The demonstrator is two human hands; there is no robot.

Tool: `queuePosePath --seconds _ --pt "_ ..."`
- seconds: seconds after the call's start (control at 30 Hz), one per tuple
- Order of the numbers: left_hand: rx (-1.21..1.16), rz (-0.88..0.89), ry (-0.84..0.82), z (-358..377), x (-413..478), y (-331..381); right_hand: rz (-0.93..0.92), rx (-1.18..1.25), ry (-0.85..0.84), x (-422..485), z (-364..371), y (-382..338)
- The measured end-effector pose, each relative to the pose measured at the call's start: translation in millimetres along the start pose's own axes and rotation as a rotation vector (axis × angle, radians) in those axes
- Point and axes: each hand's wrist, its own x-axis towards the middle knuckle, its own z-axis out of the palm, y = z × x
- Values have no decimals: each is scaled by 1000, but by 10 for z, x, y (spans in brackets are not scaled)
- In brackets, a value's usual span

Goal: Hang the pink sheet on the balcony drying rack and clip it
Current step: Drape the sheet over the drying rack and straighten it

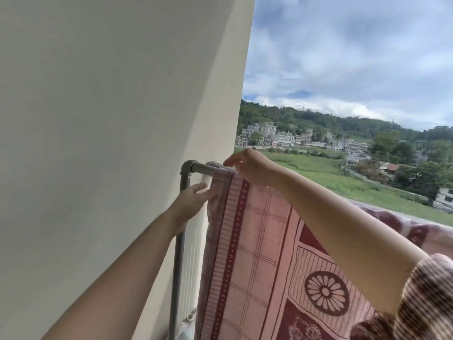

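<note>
Sheet [257,241] drapes rack rail [203,167]; right hand [250,168] (grip blurred) sits atop it.

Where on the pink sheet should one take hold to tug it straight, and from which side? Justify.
Pinch the pink sheet at its free left hem, just under the rail, coming from the wall side. That edge hangs loose and open there, where the left hand touches it; the right hand covers the fold on top.

One pink sheet [257,241], one drying rack [196,167], two hands: left hand [193,200], right hand [247,168]
</note>
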Motion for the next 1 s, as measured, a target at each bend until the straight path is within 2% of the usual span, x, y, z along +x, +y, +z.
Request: queuePosePath --seconds 0.13,0.2,0.3,0.4,0.6,0.67,0.73,0.9,1.0 --pt "-123 41 -67 2 27 94 134 116 -153 229 -2 -39" --pt "-121 109 26 33 51 219 166 207 -215 286 -32 20" --pt "80 301 233 158 55 439 221 204 -330 323 -65 134" --pt "263 435 358 327 -15 632 211 105 -321 284 -107 239" --pt "384 632 370 773 -256 837 165 50 -220 -65 -547 504" --pt "387 729 332 1020 -422 894 158 55 -144 -232 -758 654" --pt "396 764 208 1286 -614 905 186 87 -98 -436 -964 803" --pt "403 692 -225 1784 -1051 655 321 -120 -318 -881 -1191 1056" --pt "395 660 -373 1822 -1142 484 280 -154 -270 -940 -1193 1097"
